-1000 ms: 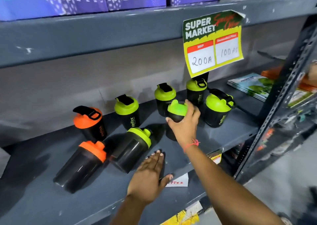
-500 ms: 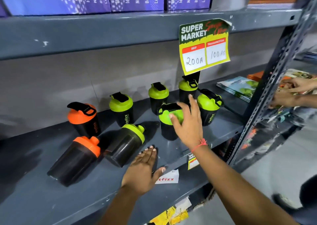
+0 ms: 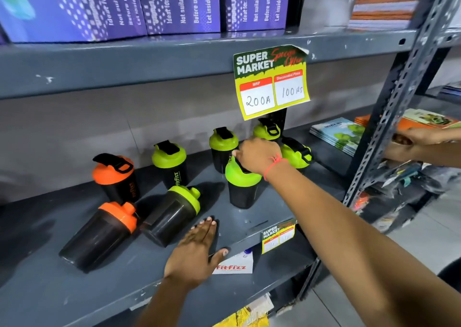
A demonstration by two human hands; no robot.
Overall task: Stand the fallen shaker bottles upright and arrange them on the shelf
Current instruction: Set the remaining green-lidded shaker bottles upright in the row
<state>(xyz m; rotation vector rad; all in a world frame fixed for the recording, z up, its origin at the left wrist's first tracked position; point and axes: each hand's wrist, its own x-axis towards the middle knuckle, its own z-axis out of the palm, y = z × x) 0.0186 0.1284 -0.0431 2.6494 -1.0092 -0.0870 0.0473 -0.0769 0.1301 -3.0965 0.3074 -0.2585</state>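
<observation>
Gripping upright green-lid shaker [image 3: 243, 189] lid: right hand [image 3: 259, 155]; left hand [image 3: 197, 249] flat, fingers spread, on shelf [image 3: 37, 289].

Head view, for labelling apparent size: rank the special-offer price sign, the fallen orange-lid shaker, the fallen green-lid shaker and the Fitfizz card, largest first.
1. Fallen orange-lid shaker and special-offer price sign: alike, and at differing distances, so not ranked.
2. Fallen green-lid shaker.
3. Fitfizz card, partly hidden by the left hand.

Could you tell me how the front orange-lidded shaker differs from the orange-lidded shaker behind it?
The front orange-lidded shaker lies tipped over on the shelf; the rear orange-lidded shaker stands upright. The rear one's black strap shows on top of its lid; none shows on the front one. Both have dark bodies and orange lids.
</observation>
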